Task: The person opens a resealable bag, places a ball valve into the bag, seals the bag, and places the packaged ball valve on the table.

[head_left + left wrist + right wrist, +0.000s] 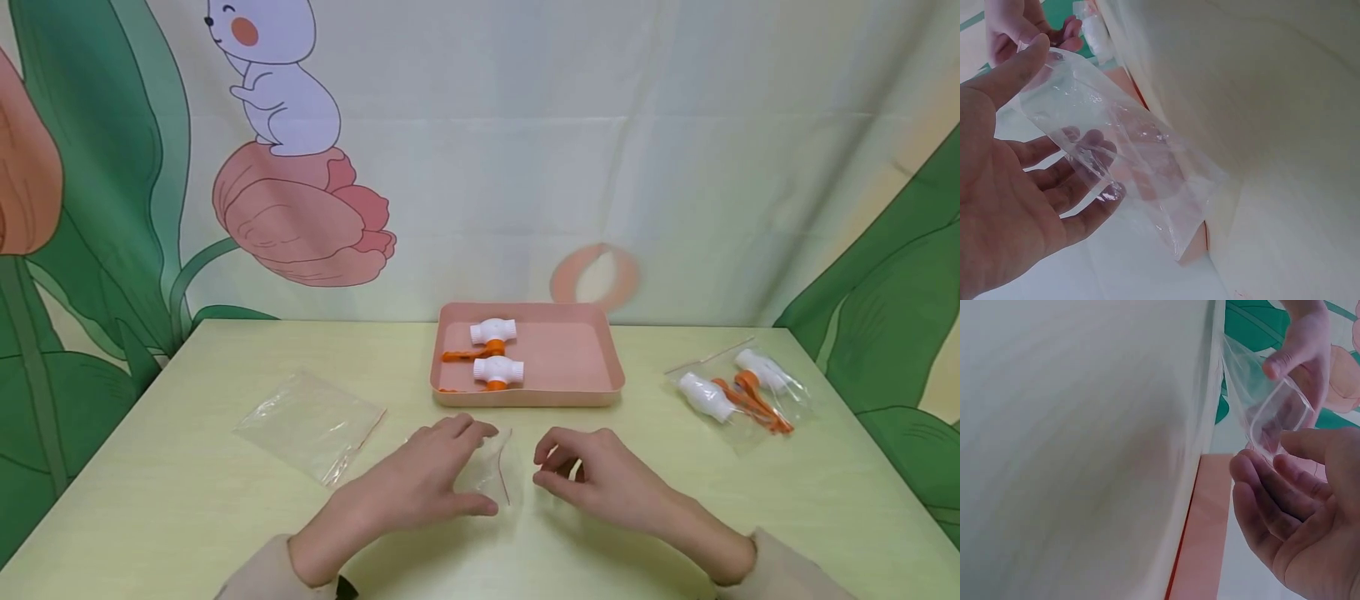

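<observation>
A clear zip bag with a red line at its mouth (491,475) stands between the two hands above the table, its mouth gaping. The left hand (427,475) is beside it with fingers and thumb spread apart; in the left wrist view its thumb (1029,62) lies at the bag's edge and its fingers show behind the film. The right hand (600,475) is at the other side, fingers loosely bent, a gap between thumb and fingertips. In the right wrist view those fingertips (1244,465) are close to the bag's mouth; whether they touch it I cannot tell.
Behind the hands a pink tray (562,354) holds two white valves (492,331) with orange handles. A flat clear bag (311,421) lies to the left. At the right, another bag (738,392) contains white valve bodies and orange handles.
</observation>
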Demonstrator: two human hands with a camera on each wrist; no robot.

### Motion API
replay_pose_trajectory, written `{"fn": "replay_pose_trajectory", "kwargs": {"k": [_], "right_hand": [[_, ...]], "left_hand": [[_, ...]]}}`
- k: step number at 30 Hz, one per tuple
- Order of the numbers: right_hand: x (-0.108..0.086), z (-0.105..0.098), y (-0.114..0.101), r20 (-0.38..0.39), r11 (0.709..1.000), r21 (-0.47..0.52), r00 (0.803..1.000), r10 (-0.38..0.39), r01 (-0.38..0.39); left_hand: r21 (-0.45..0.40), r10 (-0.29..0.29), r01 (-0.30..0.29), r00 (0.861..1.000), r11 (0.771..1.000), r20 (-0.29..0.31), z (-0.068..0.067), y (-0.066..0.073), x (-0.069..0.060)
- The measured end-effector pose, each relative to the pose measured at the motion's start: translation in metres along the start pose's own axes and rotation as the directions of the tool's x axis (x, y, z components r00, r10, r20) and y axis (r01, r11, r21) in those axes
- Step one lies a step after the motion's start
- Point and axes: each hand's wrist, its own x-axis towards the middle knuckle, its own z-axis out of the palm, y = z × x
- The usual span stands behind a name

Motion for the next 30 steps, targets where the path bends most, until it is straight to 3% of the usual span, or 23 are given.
{"fn": "replay_pose_trajectory", "kwargs": {"k": [20, 30], "right_hand": [[0.003, 0.019, 0.000, -0.087, 0.999, 0.052, 0.996, 0.010, -0.005], [0.004, 0.019, -0.005, -0.088, 0.981, 0.143, 0.986, 0.141, -0.128]], "left_hand": [[0.090, 0.020, -0.016, 0.999, 0.996, -0.044, 0.008, 0.012, 0.005], [0.091, 0.021, -0.017, 0.999, 0.996, -0.039, 0.007, 0.018, 0.004]]}}
